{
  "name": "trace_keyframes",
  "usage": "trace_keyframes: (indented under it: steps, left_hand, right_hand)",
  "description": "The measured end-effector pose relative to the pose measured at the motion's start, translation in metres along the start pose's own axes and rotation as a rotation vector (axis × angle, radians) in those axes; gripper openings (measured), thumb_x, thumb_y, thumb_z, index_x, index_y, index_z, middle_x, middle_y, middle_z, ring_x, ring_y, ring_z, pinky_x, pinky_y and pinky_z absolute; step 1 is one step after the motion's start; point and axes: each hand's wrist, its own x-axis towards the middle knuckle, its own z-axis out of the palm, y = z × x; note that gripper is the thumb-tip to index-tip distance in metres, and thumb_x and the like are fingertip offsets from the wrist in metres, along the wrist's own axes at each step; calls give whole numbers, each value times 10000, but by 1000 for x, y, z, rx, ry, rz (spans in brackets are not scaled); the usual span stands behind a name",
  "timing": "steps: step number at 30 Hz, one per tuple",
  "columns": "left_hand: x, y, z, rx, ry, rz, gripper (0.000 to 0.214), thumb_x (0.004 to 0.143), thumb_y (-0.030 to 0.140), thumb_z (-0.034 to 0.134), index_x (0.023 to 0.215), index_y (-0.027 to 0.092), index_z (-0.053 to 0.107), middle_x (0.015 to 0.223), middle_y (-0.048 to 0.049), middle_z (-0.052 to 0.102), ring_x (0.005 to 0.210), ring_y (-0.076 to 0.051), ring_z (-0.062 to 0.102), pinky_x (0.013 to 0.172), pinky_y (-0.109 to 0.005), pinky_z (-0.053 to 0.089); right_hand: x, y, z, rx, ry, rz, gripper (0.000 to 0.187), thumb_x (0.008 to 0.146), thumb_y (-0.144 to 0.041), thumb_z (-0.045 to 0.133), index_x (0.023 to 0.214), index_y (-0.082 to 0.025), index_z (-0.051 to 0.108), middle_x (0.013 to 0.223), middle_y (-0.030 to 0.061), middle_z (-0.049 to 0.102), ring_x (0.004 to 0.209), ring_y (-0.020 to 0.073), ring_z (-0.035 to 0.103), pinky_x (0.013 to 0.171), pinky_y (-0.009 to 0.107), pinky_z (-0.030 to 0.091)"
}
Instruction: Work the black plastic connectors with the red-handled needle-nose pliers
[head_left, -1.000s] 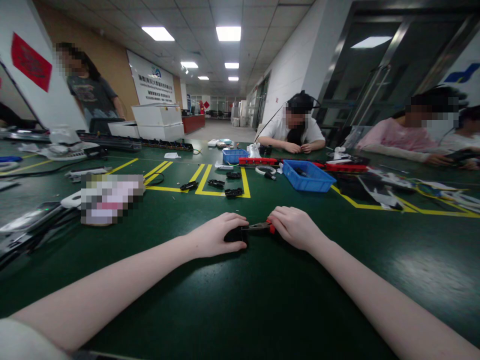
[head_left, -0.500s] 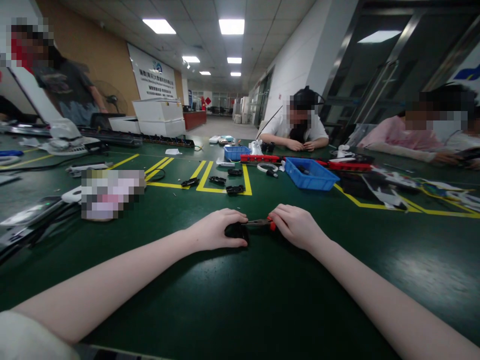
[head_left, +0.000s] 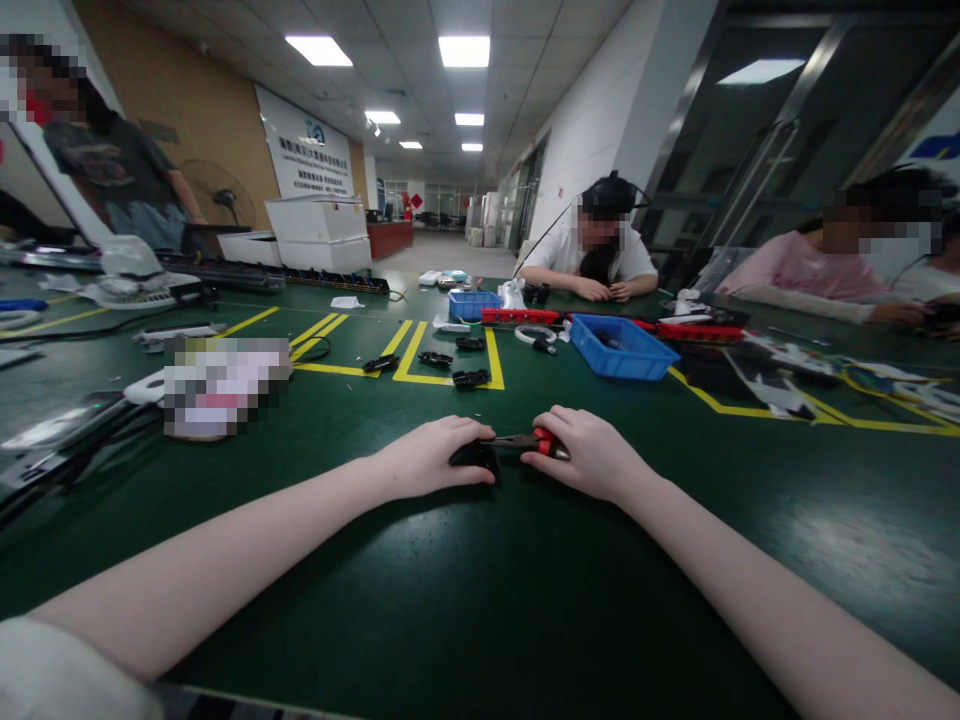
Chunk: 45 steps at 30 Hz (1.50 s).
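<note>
My left hand (head_left: 435,455) is closed around a small black part (head_left: 480,457), thumb on the near side and fingers over the far side. Part of its shape is hidden by the hand. In my right hand (head_left: 589,450) are red-handled pliers (head_left: 551,443), their narrow metal jaws pointing left. The jaw tips reach the top of the black part beside my left fingertips; whether they grip it I cannot tell. Farther up, several small black pieces (head_left: 471,378) lie in and beside a yellow-taped box on the green table (head_left: 360,620).
A blue bin (head_left: 624,350) stands beyond my right hand, with a smaller blue bin (head_left: 474,304) farther back. A coiled white cable (head_left: 534,335) lies between them. Left are a blurred-out flat object (head_left: 225,390) and dark cables. A person in white (head_left: 630,255) sits opposite.
My right hand has turned and shifted its grip, so more of the red handles shows. The black part has tilted slightly in my left hand. A standing person at far left moved left.
</note>
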Motion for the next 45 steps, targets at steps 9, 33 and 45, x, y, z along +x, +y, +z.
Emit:
trace_keyframes:
  steps: [9, 33, 45]
  left_hand:
    - [-1, -2, -1, -7, -3, 64, 545, 911, 439, 779, 1372, 185, 634, 1466, -136, 645, 1368, -291, 613, 1159, -449, 510]
    - [0, -4, -1, 45, -14, 74, 506, 965, 453, 720, 1386, 188, 624, 1413, -138, 669, 1307, -287, 639, 1098, -438, 542]
    - [-1, -2, -2, 49, -31, 108, 526, 965, 444, 703, 1418, 204, 585, 1433, -133, 647, 1334, -291, 613, 1130, -456, 519]
  right_hand:
    - [-1, 1, 2, -15, 1, 10, 425, 982, -618, 551, 887, -214, 645, 912, 82, 688, 767, 204, 600, 694, 346, 404]
    - [2, -3, -1, 33, -66, 42, 334, 930, -556, 634, 841, -242, 563, 857, 50, 649, 740, 200, 583, 680, 337, 392]
    - [1, -2, -1, 39, -29, 42, 335, 935, -566, 608, 860, -241, 577, 893, 71, 674, 789, 215, 590, 686, 342, 409]
